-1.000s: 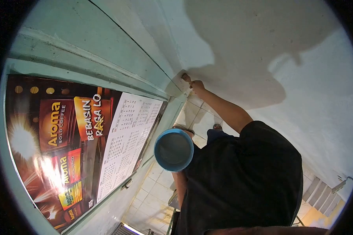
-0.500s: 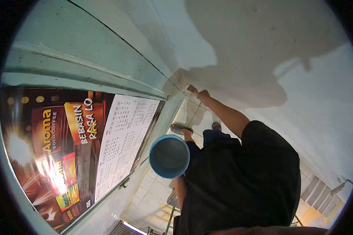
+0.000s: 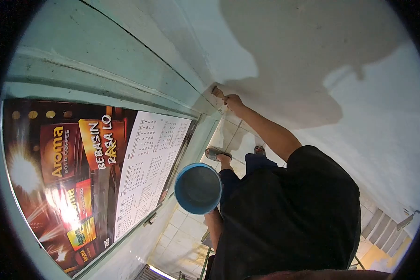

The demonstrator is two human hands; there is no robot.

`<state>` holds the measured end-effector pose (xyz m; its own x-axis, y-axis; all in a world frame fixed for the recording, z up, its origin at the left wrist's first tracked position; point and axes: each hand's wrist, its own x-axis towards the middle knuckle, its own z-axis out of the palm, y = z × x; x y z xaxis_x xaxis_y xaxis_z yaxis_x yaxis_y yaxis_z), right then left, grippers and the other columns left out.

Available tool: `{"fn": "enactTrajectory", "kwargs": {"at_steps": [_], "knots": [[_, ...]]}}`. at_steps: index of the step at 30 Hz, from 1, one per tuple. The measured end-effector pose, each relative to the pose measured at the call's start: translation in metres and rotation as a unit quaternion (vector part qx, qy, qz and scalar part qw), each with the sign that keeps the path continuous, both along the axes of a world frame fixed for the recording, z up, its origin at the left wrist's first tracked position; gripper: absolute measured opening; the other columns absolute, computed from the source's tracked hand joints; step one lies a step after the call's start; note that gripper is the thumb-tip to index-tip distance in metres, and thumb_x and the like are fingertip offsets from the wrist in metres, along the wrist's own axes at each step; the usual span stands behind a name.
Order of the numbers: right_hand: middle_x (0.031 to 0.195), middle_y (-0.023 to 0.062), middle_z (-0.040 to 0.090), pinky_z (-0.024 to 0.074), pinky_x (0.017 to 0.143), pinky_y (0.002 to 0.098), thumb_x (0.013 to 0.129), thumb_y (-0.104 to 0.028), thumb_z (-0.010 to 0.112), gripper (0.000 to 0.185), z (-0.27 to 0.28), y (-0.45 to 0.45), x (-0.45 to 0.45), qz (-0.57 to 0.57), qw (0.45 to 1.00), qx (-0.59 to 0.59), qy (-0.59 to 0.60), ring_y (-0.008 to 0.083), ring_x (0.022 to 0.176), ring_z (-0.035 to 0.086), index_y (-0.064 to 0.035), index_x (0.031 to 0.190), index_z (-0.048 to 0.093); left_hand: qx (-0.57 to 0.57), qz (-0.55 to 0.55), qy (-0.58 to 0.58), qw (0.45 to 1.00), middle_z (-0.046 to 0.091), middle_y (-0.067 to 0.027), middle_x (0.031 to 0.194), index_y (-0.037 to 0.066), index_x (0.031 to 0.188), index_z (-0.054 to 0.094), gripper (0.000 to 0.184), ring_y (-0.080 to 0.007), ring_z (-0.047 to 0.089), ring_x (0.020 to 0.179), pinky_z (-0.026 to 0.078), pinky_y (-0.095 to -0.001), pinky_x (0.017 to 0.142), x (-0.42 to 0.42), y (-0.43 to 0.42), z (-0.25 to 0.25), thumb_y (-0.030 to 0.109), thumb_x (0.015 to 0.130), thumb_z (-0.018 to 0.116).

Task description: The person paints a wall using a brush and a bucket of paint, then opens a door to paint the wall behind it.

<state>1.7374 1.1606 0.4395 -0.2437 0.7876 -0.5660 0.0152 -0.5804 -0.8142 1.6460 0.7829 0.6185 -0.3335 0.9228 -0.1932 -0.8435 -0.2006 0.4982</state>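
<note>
My right hand (image 3: 233, 102) is closed round the handle of a paintbrush (image 3: 217, 92), whose bristles meet the wall (image 3: 284, 70) close to its corner with the green woodwork. A blue bucket (image 3: 198, 188) with greyish liquid inside is held up at my left side. Beneath it, my left hand (image 3: 212, 214) is mostly hidden by the bucket; only the wrist and a bit of the hand show, so its fingers cannot be made out.
A coffee poster with a calendar (image 3: 79, 177) hangs at left within a green frame (image 3: 98, 93). Below are floor tiles (image 3: 233, 135) and my sandalled feet. A latch (image 3: 150, 219) is on the frame's lower edge. Grey slats (image 3: 382, 233) show at lower right.
Over the last half second, the brush and my right hand have moved up and left along the wall toward the corner. The bucket has shifted slightly left and down.
</note>
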Motion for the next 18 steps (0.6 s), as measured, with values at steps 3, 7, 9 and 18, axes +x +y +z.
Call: {"fn": "enactTrajectory", "kwargs": {"at_steps": [3, 7, 9, 18], "knots": [[0.071, 0.0009, 0.058, 0.0289, 0.044, 0.0265, 0.1, -0.021, 0.063, 0.019, 0.045, 0.003, 0.007, 0.018, 0.998, 0.053, -0.006, 0.0086, 0.053, 0.043, -0.005, 0.091, 0.068, 0.015, -0.016, -0.007, 1.0, 0.051, -0.0176, 0.146, 0.006, 0.144, 0.048, 0.063, -0.0366, 0.053, 0.13, 0.046, -0.0547, 0.108, 0.004, -0.002, 0.002, 0.053, 0.102, 0.043], [0.074, -0.0012, 0.057, 0.0281, 0.044, 0.0249, 0.103, -0.019, 0.058, 0.019, 0.127, -0.006, 0.033, 0.008, 0.992, 0.04, 0.118, 0.0064, 0.054, 0.041, -0.005, 0.1, 0.069, 0.027, -0.037, -0.015, 0.999, 0.051, -0.0176, 0.147, 0.006, 0.145, 0.047, 0.063, -0.0367, 0.053, 0.131, 0.046, -0.0553, 0.108, 0.007, -0.003, 0.002, 0.053, 0.102, 0.044], [0.075, -0.0015, 0.056, 0.0283, 0.044, 0.0248, 0.104, -0.02, 0.057, 0.019, 0.14, -0.02, 0.042, 0.004, 0.986, 0.054, 0.159, 0.0058, 0.055, 0.041, -0.0049, 0.102, 0.069, 0.028, -0.042, -0.017, 0.999, 0.05, -0.0177, 0.147, 0.007, 0.145, 0.047, 0.063, -0.0368, 0.052, 0.131, 0.046, -0.0555, 0.108, 0.007, -0.006, 0.002, 0.053, 0.102, 0.044], [0.069, 0.006, 0.06, 0.0304, 0.041, 0.0319, 0.097, -0.035, 0.068, 0.036, -0.038, -0.042, 0.034, 0.008, 0.989, -0.089, -0.118, 0.0127, 0.048, 0.043, -0.0013, 0.084, 0.064, 0.044, -0.052, -0.001, 0.998, 0.049, -0.0178, 0.148, 0.007, 0.146, 0.046, 0.064, -0.0371, 0.051, 0.132, 0.046, -0.0568, 0.108, -0.02, 0.0, 0.0, 0.053, 0.102, 0.046]]}}
